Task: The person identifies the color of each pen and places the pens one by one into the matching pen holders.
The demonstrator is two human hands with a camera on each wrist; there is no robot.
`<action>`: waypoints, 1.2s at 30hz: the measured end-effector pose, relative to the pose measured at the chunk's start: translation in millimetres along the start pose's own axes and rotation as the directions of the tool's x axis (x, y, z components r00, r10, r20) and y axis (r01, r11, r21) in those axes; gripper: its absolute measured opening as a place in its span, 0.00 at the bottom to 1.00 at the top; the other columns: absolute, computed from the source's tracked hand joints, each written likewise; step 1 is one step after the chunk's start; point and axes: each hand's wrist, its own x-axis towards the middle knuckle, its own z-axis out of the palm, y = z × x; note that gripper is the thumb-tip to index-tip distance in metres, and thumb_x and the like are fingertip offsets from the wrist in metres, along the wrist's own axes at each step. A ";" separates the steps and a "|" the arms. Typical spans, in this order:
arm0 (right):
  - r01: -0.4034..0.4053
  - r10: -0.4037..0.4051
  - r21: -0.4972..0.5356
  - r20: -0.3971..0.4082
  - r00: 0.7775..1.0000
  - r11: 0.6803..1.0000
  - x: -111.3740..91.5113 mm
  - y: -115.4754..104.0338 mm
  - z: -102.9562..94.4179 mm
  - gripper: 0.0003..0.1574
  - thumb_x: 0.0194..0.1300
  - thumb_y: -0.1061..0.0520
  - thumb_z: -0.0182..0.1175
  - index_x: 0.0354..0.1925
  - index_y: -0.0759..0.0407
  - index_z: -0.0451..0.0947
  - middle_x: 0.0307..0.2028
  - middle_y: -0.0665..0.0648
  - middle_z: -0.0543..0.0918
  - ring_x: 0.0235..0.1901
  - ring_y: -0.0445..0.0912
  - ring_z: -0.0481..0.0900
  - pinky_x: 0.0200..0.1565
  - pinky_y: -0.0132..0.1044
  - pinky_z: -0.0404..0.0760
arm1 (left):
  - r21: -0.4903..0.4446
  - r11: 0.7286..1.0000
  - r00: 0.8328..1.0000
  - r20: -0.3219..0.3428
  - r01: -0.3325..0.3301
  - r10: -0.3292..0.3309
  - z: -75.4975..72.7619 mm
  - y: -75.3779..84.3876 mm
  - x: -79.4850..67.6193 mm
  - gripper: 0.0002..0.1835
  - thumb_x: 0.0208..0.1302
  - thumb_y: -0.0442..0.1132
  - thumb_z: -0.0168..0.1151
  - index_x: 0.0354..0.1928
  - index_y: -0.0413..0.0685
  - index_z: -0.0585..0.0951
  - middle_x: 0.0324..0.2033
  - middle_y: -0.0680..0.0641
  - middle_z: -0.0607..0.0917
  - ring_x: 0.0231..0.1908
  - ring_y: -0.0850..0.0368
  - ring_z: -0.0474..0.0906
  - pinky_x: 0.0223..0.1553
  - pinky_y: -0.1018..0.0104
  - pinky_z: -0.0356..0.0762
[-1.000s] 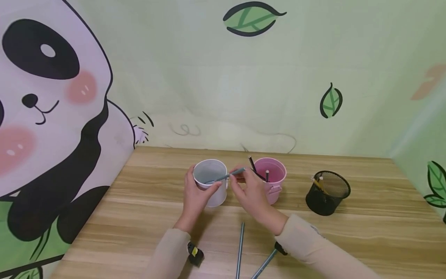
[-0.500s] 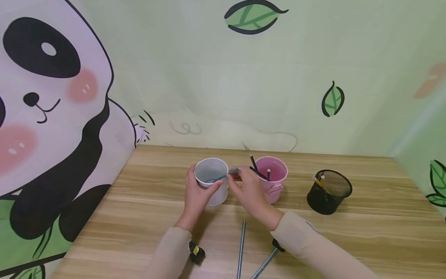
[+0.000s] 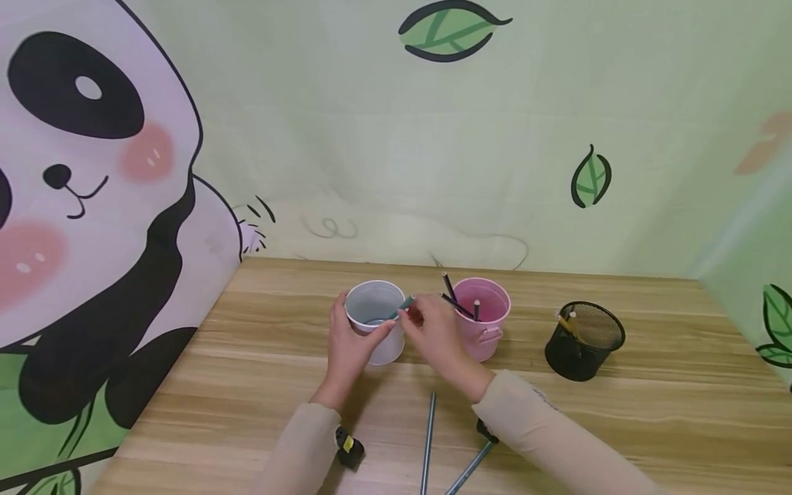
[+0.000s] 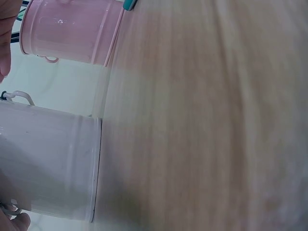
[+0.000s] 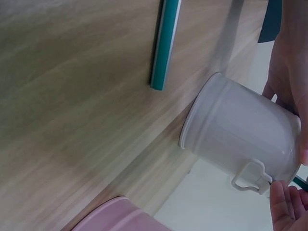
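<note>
A small white bucket [image 3: 385, 349] stands on the table, and my left hand [image 3: 349, 347] grips it round the left and near sides, thumb up near the rim. My right hand [image 3: 438, 333] pinches a teal pencil [image 3: 405, 304] at the bucket's right rim, the pencil slanting down into the mouth. Its lower part lies inside along the near wall. In the right wrist view the fingertips of that hand [image 5: 286, 204] sit beside the bucket's handle loop [image 5: 250, 175]. The left wrist view shows the white bucket's side [image 4: 48, 159].
Right of the white bucket is a pink bucket [image 3: 484, 342] with several dark pencils [image 3: 456, 304]. Farther right stands a black mesh pen holder [image 3: 572, 356] with a few pencils. Two teal pencils [image 3: 428, 440] lie on the table [image 3: 247, 385] in front.
My right hand has moved left and lowered the teal pencil deeper into the white bucket, so less of it sticks out. The left hand keeps its grip.
</note>
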 end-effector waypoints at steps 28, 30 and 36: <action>-0.020 0.024 -0.028 0.148 0.989 0.999 -20.0 -12.8 -36.3 0.14 0.54 0.61 0.69 0.38 0.65 0.78 0.33 0.57 0.81 0.34 0.47 0.79 0.38 0.36 0.82 | 0.002 1.000 0.999 0.017 0.031 -0.031 -0.2 2.5 -1.8 0.52 0.42 0.44 0.78 0.68 0.40 0.58 0.59 0.37 0.69 0.58 0.42 0.68 0.62 0.47 0.66; -0.010 0.014 -0.027 0.157 0.988 1.000 -21.7 -14.0 -41.3 0.15 0.53 0.61 0.69 0.39 0.66 0.78 0.33 0.58 0.81 0.35 0.48 0.80 0.38 0.37 0.83 | 0.005 1.000 0.999 0.014 0.029 -0.029 -0.2 2.9 -1.6 0.52 0.42 0.44 0.78 0.68 0.40 0.58 0.59 0.37 0.69 0.58 0.42 0.68 0.61 0.47 0.66; 0.001 0.002 -0.016 0.181 0.983 1.000 -25.4 -16.0 -55.3 0.14 0.53 0.63 0.69 0.38 0.67 0.78 0.34 0.61 0.82 0.36 0.51 0.82 0.39 0.39 0.83 | 0.002 1.000 1.000 0.014 0.025 -0.025 0.1 2.9 -1.1 0.52 0.42 0.44 0.78 0.68 0.40 0.59 0.59 0.37 0.69 0.58 0.42 0.68 0.61 0.48 0.66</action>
